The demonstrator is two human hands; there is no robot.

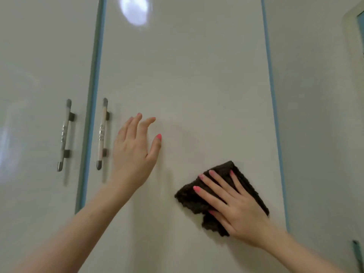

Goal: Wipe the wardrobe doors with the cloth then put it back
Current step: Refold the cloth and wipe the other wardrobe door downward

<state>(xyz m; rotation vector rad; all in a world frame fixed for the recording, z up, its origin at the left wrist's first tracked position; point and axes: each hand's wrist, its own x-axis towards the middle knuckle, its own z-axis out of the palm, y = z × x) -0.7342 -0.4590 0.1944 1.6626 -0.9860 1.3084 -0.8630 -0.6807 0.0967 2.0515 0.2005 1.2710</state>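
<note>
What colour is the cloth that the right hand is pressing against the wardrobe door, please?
Dark brown; the cloth shows clearly in the head view.

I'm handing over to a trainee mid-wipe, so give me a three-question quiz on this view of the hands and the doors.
1. True or false: the right hand presses the dark cloth with straight fingers.
2. What does the left hand rest on? A) a handle B) the middle door C) the cloth
3. How many door handles show?

Key: 1 true. 2 B; it lies just right of the nearer handle. 3 two; the other handle is on the left door.
</note>
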